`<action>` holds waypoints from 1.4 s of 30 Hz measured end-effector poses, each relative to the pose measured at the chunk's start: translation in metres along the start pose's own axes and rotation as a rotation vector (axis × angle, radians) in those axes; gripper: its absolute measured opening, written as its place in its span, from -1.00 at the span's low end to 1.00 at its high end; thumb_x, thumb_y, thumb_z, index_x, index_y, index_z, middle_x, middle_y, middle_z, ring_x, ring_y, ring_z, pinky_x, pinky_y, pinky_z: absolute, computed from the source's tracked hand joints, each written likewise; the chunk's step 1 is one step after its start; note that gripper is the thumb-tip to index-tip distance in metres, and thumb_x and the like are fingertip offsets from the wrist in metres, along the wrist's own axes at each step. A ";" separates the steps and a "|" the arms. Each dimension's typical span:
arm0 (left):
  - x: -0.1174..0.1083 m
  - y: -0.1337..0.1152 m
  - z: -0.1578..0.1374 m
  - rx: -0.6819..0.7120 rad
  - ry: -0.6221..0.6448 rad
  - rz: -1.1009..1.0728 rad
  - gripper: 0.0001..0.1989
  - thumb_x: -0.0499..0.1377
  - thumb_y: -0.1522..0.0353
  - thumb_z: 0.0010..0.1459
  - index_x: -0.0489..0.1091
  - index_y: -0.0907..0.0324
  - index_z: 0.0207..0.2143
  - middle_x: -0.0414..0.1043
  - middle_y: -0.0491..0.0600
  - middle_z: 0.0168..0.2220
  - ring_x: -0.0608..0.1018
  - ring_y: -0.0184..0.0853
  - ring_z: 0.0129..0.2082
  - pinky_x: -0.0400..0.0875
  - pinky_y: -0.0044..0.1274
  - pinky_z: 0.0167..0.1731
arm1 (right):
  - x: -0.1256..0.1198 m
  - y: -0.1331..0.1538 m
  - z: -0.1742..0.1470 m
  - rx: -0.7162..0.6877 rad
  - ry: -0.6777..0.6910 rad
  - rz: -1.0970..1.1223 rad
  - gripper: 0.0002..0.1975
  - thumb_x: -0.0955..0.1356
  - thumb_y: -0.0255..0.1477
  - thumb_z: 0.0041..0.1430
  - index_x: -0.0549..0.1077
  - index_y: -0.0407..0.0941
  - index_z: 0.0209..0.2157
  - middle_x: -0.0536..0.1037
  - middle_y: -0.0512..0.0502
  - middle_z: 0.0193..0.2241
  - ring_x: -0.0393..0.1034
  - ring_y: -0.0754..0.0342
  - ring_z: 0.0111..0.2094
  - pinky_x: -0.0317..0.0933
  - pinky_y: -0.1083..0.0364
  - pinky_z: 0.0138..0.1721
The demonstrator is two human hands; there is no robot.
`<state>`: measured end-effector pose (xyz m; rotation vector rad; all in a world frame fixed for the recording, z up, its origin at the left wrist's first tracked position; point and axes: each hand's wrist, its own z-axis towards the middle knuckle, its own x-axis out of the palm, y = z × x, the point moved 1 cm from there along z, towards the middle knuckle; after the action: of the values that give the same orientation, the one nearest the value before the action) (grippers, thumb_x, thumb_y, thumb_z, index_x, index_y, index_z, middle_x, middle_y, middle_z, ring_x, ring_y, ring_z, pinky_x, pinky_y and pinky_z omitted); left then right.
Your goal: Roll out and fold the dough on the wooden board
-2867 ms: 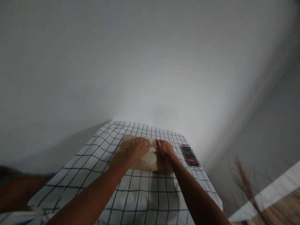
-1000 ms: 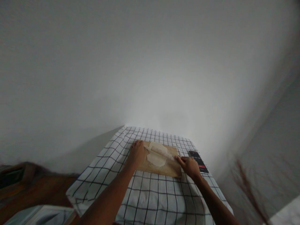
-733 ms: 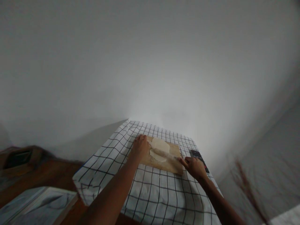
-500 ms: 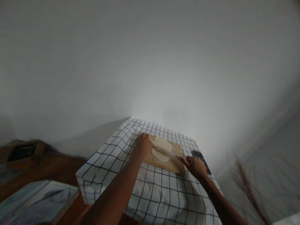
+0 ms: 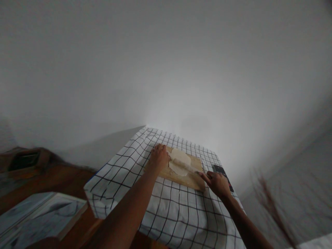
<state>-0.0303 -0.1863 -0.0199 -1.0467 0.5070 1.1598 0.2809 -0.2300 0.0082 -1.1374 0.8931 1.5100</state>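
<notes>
A thin rolling pin (image 5: 184,165) lies slantwise across a flat sheet of pale dough (image 5: 182,156). Under the dough is a wooden board (image 5: 172,178). My left hand (image 5: 159,155) is closed round the pin's left end, which it mostly hides. At the other end, my right hand (image 5: 216,181) grips the pin with the fingers curled, beside the board's right edge. Dough shows on both the far and near side of the pin.
A white tablecloth with black grid lines (image 5: 166,216) covers the table, which meets a pale wall. Right of my right hand lies a dark, flat phone-like object (image 5: 220,169). Blurred dry twigs (image 5: 269,200) stand at right; a framed panel (image 5: 52,216) is low at left.
The view has shifted slightly, so the table sits a little higher. Both hands still hold the rolling pin, which looks less blurred and remains across the dough.
</notes>
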 end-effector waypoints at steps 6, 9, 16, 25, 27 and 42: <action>-0.004 -0.002 0.000 0.001 0.005 0.060 -0.70 0.02 0.37 0.29 0.37 0.19 0.03 0.36 0.16 0.07 0.35 -0.11 0.13 0.26 -0.31 0.10 | 0.003 -0.002 -0.003 -0.040 -0.033 0.025 -0.35 0.14 0.15 0.30 0.44 -0.07 -0.53 0.51 -0.08 -0.57 0.42 0.04 -0.47 -0.03 0.13 -0.45; -0.005 -0.003 0.000 0.003 0.000 0.069 -0.71 0.02 0.37 0.29 0.37 0.20 0.01 0.37 0.16 0.07 0.35 -0.12 0.12 0.28 -0.31 0.08 | 0.004 -0.003 -0.004 -0.054 -0.032 0.020 -0.36 0.15 0.15 0.30 0.44 -0.07 -0.52 0.51 -0.08 -0.57 0.42 0.05 -0.47 -0.04 0.13 -0.45; 0.001 -0.001 0.001 0.012 -0.028 0.052 -0.71 0.02 0.38 0.28 0.36 0.21 0.01 0.36 0.16 0.06 0.34 -0.10 0.12 0.27 -0.29 0.07 | -0.003 0.000 -0.005 -0.045 0.003 0.040 -0.35 0.14 0.14 0.30 0.42 -0.08 -0.54 0.48 -0.05 -0.57 0.39 0.07 -0.49 -0.05 0.14 -0.45; 0.002 0.000 0.001 0.009 -0.031 0.022 -0.74 0.03 0.39 0.27 0.36 0.20 -0.02 0.34 0.16 0.04 0.34 -0.10 0.11 0.25 -0.29 0.08 | 0.003 0.000 -0.008 -0.051 0.009 0.055 -0.36 0.14 0.11 0.33 0.42 -0.08 -0.55 0.47 -0.05 -0.57 0.37 0.08 -0.49 -0.05 0.14 -0.44; 0.003 0.000 0.000 0.028 -0.049 0.037 -0.74 0.02 0.39 0.28 0.36 0.21 -0.02 0.34 0.17 0.04 0.35 -0.08 0.10 0.26 -0.28 0.06 | 0.003 -0.001 -0.008 -0.035 0.017 0.057 -0.37 0.14 0.11 0.32 0.43 -0.08 -0.54 0.47 -0.05 -0.57 0.37 0.08 -0.49 -0.04 0.14 -0.44; 0.000 0.002 0.008 0.024 -0.055 0.005 -0.76 -0.02 0.38 0.32 0.38 0.19 -0.07 0.42 0.14 -0.03 0.41 -0.14 0.05 0.30 -0.30 0.04 | 0.002 0.019 -0.001 0.034 0.092 0.014 -0.33 0.09 0.16 0.31 0.47 -0.07 -0.45 0.56 -0.11 -0.46 0.47 0.02 -0.35 0.05 0.14 -0.39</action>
<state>-0.0334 -0.1793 -0.0175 -0.9908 0.4798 1.1807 0.2621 -0.2341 0.0057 -1.1851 0.9874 1.4581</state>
